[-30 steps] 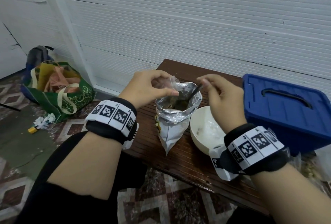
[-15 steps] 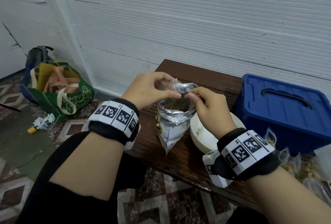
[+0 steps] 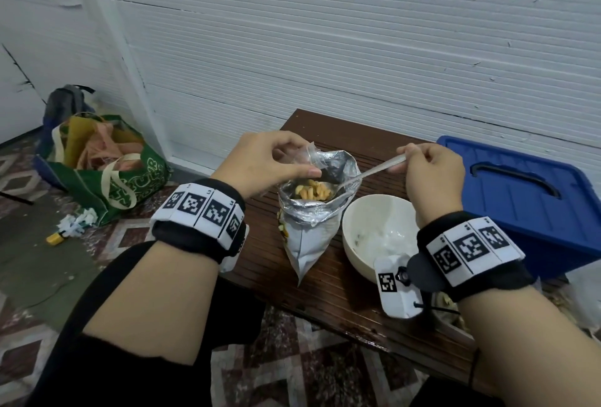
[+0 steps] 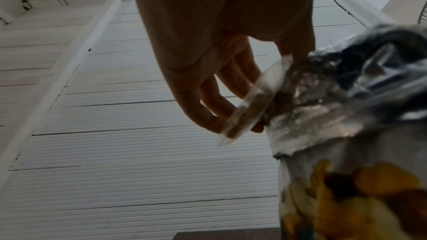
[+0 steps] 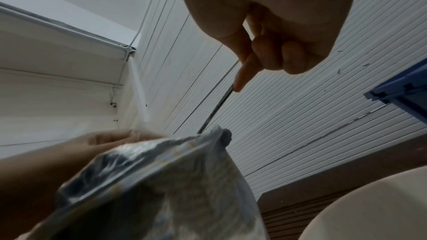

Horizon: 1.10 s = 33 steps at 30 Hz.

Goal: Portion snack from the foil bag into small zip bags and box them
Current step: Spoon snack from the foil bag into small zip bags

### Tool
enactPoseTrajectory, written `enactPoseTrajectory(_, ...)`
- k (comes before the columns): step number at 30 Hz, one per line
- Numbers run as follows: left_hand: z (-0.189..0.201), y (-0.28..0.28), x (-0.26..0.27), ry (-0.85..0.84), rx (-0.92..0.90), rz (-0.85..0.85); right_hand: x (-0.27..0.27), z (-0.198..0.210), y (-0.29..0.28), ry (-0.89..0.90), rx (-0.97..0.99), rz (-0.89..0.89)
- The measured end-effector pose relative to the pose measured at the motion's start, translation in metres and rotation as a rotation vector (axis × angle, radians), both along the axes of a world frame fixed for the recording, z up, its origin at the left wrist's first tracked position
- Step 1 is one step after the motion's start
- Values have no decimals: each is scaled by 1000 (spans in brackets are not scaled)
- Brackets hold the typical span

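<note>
Snack pieces [image 3: 310, 192] sit in the open foil bag [image 3: 309, 231], which stands on the wooden table [image 3: 328, 289]. The left hand [image 3: 266, 164] pinches a small zip bag [image 3: 310, 159] open over its mouth, likely to catch food. The right hand [image 3: 429, 176] grips a clear spoon [image 3: 374, 172], its tip in the foil bag. A white bowl [image 3: 364, 218] sits just beside it, near the right wrist. The blue box [image 3: 527, 198] has its lid on.

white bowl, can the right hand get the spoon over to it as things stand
Probably yes: the right hand holds the spoon just above the white bowl, which sits open beside the foil bag with nothing between.
</note>
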State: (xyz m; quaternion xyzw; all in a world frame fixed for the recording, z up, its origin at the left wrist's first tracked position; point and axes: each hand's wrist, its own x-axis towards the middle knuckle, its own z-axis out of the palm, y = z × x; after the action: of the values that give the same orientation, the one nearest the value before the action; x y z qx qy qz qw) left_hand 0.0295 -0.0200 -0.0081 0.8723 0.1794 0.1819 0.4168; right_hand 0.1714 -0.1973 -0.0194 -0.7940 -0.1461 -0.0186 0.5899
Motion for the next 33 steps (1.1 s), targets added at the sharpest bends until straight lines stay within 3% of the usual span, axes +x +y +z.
enactPoseTrajectory(13, 5, 6, -4, 36, 25, -5, 30, 35, -9, -43, 17, -94)
enactPoseTrajectory(21, 0, -7, 8, 4, 68, -44, 8, 47, 10, -137, 60, 28)
enactPoseTrajectory(28, -2, -16, 12, -92, 16, 9, -22, 52, 16, -330, 190, 274)
enactPoseTrajectory(33, 3, -10, 5, -105, -82, 67, -19, 61, 7, -452, 343, 222)
